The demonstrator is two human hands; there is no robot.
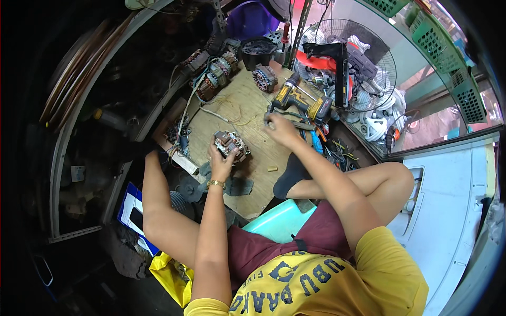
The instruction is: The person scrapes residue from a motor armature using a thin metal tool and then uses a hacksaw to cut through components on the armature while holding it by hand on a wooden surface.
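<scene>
My left hand (220,164) is wrapped round a motor stator (235,144) with wire windings, held just above the wooden board (211,124). To its right, my right hand (282,130) reaches over the board with its fingers curled together. A small grey metal piece (268,117) shows at those fingertips; what exactly they grip is too small to tell. Just beyond that hand lies a yellow and black cordless drill (299,100). A short brass-coloured cylinder (272,169) rests on the board near my foot.
Several wound stators (212,78) stand along the far left edge, another stator (264,78) at the back. Pliers and other hand tools (322,139) crowd the right side. A wire fan guard (363,58) leans over white parts. Loose wires (224,110) trail across the board.
</scene>
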